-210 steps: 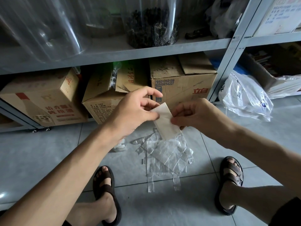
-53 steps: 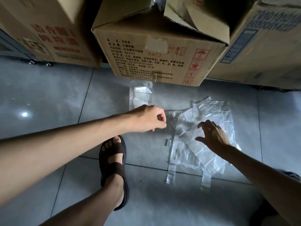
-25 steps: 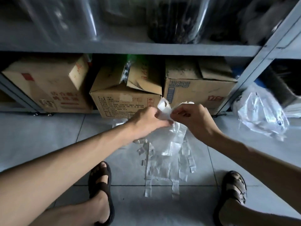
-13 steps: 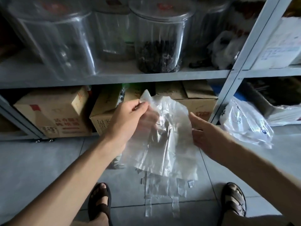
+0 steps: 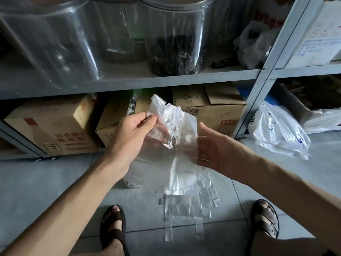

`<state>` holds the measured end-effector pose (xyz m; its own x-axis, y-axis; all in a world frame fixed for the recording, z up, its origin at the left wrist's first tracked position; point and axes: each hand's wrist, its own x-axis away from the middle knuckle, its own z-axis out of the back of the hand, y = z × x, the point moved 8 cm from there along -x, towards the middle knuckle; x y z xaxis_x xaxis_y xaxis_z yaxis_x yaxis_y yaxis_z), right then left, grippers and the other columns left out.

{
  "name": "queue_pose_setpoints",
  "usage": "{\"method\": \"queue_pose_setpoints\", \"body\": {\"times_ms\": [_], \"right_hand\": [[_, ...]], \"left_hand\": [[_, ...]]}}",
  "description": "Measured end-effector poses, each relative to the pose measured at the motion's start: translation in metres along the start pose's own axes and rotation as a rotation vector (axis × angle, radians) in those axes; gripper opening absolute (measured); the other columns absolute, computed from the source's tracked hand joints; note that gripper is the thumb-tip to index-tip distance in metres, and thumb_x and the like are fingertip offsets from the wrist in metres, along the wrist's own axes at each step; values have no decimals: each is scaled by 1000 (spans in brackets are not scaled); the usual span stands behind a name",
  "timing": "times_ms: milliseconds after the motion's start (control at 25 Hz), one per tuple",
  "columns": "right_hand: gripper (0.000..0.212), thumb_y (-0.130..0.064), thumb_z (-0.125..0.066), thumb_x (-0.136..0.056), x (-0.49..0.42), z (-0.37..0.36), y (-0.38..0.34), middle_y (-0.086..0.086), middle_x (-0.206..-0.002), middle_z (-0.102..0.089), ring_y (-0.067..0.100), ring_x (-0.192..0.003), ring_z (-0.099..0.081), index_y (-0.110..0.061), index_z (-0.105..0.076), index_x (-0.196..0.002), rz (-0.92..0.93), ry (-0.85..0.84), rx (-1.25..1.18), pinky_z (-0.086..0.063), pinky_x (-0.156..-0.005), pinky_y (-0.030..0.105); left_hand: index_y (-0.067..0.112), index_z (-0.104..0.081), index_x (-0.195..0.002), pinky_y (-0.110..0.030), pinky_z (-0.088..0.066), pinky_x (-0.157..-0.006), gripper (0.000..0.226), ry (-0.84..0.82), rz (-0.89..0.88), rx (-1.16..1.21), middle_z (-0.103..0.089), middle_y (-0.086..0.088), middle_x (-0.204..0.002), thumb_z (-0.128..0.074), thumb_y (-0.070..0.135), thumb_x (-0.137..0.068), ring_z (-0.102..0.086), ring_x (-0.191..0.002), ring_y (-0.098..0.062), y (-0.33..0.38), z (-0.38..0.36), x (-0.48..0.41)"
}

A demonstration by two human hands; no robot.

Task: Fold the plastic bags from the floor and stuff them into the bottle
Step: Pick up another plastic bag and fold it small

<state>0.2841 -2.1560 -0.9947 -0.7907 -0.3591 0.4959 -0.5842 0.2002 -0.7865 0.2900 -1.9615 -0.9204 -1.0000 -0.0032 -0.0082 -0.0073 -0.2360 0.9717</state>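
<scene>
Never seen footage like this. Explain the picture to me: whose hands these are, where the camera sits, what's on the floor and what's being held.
There is no machine here: a person works with bare hands. The one picture comes from a camera worn on the head, looking forward and down, so the arms reach in from the bottom edge. The left hand pinches the top edge of a clear plastic bag, which hangs down unfolded. The right hand is open, its straight fingers against the bag. On the grey tiled floor, between the two sandals, lies a small pile of more clear bags. A crumpled white bag lies to the right. Behind stands a metal shelf with cardboard boxes below and big clear jars above.
</scene>
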Motion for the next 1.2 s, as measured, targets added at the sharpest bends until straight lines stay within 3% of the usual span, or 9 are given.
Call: {"method": "queue_pose_setpoints", "body": {"times_ms": [160, 240, 360, 440, 640, 800, 920, 1080, 1200], "right_hand": [[17, -21, -66, -90, 2, 3, -10, 9, -93, -74, 18, -81, -69, -8, -77, -89, 119, 69, -4, -53, -86, 34], [20, -15, -63, -93, 3, 14, -16, 15, -98, -71, 22, -86, -68, 0, -76, -98, 186, 152, 59, -51, -94, 39], [20, -13, -65, -92, 9, 24, -21, 17, -94, -69, 26, -87, -66, 6, -70, -97, 233, 228, 92, -51, -97, 44], [17, -12, -67, -90, 10, 27, -26, 17, -95, -69, 26, -88, -66, 4, -71, -95, 254, 221, 83, -52, -94, 42], [44, -19, -71, -78, 7, 30, -35, 18, -98, -67, 25, -85, -64, 8, -65, -113, 288, 155, 1, -50, -82, 34], [45, -20, -68, -82, 7, 27, -40, 18, -103, -65, 26, -88, -63, 2, -62, -121, 295, 84, -88, -56, -75, 31], [50, -23, -63, -87, 6, 20, -36, 27, -127, -61, 39, -110, -59, 8, -59, -126, 240, 10, -84, -54, -94, 40], [37, -31, -57, -90, 9, 15, -35, 15, -113, -71, 23, -92, -68, -5, -72, -113, 208, -11, -55, -50, -89, 33], [24, -28, -65, -85, 10, 25, -39, 11, -103, -73, 20, -86, -69, -11, -76, -98, 259, 130, -42, -55, -85, 32]], "left_hand": [[8, -70, -94, -55, -58, -82, 25, -7, 15, 41, -77, -13, -88, -47, 13, -105, -74, -79, -34, 6, -2, 2], [9, -71, -98, -53, -59, -81, 25, -10, 1, 27, -77, -10, -89, -48, 14, -105, -73, -84, -36, 5, -2, 2], [20, -77, -98, -57, -50, -99, 27, 1, 25, 15, -78, -6, -95, -50, 21, -105, -71, -96, -32, -3, 3, 0], [22, -77, -97, -56, -45, -105, 27, -15, 75, 29, -78, -5, -99, -51, 23, -104, -72, -100, -30, -10, 3, -1], [11, -73, -100, -52, -51, -96, 24, -36, 194, 170, -77, -11, -104, -49, 13, -102, -72, -102, -35, -18, 2, -1], [16, -76, -100, -65, -39, -107, 25, -21, 209, 175, -76, -9, -108, -51, 15, -101, -71, -107, -32, -23, 6, -2], [14, -74, -100, -65, -37, -106, 25, -32, 210, 180, -76, -10, -106, -49, 15, -101, -72, -105, -30, -24, 5, -1], [5, -71, -103, -49, -52, -93, 27, -53, 192, 194, -77, -10, -103, -45, 12, -103, -73, -101, -32, -16, 0, 0], [5, -70, -101, -41, -56, -85, 25, -36, 171, 192, -77, -12, -101, -47, 11, -102, -74, -95, -34, -15, 3, -1]]}}
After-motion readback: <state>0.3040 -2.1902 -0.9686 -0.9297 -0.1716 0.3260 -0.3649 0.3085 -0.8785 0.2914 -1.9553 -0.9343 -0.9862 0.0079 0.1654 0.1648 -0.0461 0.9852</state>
